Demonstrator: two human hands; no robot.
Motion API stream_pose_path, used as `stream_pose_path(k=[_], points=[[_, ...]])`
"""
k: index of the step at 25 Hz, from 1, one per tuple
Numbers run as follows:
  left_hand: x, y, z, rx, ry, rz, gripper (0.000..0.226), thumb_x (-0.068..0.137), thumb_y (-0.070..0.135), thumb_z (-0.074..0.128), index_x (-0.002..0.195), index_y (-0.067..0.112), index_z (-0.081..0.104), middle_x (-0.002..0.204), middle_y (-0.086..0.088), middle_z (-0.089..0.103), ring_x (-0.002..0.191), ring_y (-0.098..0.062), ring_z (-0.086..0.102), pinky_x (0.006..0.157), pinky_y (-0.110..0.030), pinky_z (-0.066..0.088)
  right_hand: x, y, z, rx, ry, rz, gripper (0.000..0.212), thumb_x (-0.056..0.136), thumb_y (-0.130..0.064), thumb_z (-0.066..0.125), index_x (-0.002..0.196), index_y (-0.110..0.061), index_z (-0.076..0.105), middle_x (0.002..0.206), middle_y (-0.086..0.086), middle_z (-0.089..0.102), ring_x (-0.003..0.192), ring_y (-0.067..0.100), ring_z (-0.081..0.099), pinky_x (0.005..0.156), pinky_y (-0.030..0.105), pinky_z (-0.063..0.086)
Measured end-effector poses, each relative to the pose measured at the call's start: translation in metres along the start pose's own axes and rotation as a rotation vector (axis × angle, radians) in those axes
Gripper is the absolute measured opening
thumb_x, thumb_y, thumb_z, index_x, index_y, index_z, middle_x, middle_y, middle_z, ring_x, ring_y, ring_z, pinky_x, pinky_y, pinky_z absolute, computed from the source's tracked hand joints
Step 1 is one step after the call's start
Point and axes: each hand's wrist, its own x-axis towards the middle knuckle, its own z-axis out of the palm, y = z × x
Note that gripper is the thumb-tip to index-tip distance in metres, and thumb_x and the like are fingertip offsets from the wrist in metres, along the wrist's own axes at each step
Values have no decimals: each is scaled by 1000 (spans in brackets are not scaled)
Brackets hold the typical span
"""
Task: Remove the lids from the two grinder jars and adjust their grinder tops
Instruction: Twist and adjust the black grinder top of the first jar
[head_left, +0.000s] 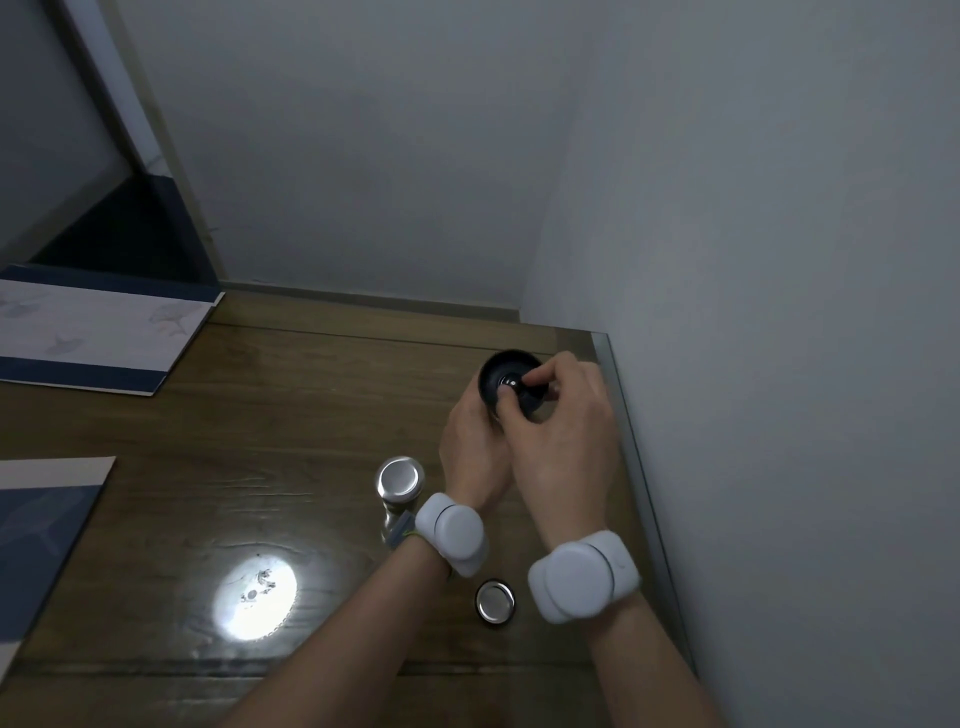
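Observation:
My left hand (475, 447) is wrapped around the body of a grinder jar whose black grinder top (493, 376) faces the camera. The thumb and fingers of my right hand (563, 431) pinch the small metal knob (511, 384) at the middle of that top. A second grinder jar (399, 486) stands upright on the wooden table (291, 415) just left of my left wrist, its silver lid on. One loose silver lid (496, 601) lies open side up on the table between my two forearms. The held jar's body is hidden by my hands.
A grey wall (753, 364) runs close along the table's right edge, and another wall closes the back. Blue-and-white placemats (93, 332) lie at the far left and near left (41, 540). A bright light reflection (254, 595) shines on the tabletop.

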Motion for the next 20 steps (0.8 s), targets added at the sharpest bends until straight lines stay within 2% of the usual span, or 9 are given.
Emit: stream_pose_path(k=[2,5,8,12,16,20], points=[[-2,-2,-2,-4,-11,13,51,74,57,51,111,26,68,104,1,76,102,-25,71,89,-47,58,4,3,-4,-3,-51,-35,22,83,-28,78,92,-26,59,106,-7,58,99,15,62,68,17,41],[0,-6,-4,-3,-17,35,36,74,45,60,108,33,66,102,7,76,101,-21,72,89,-48,59,15,8,-16,-27,-183,-130,21,81,-29,81,91,-29,63,104,-9,60,95,11,64,71,20,45],[5,-8,-8,12,-18,47,52,64,54,60,111,33,70,103,7,77,103,-21,73,87,-42,58,32,8,-31,-102,-331,-212,19,79,-34,81,90,-34,66,101,-11,61,90,8,65,74,32,53],[15,-13,-12,74,-102,66,49,66,37,70,115,35,70,105,6,79,103,-21,74,86,-50,60,55,5,-45,-150,-527,-246,21,76,-36,82,90,-40,68,98,-12,62,89,8,66,83,40,56],[21,-13,-16,146,-169,94,56,60,42,64,116,41,63,104,3,79,103,-27,74,85,-49,60,67,4,-50,-156,-551,-268,17,77,-28,82,89,-36,73,98,-11,63,92,8,66,84,42,55],[28,-14,-23,186,-247,120,56,57,41,65,113,39,64,101,1,78,99,-27,74,82,-49,61,68,5,-45,-173,-604,-305,18,79,-25,81,92,-37,75,102,-12,61,93,8,64,82,45,56]])
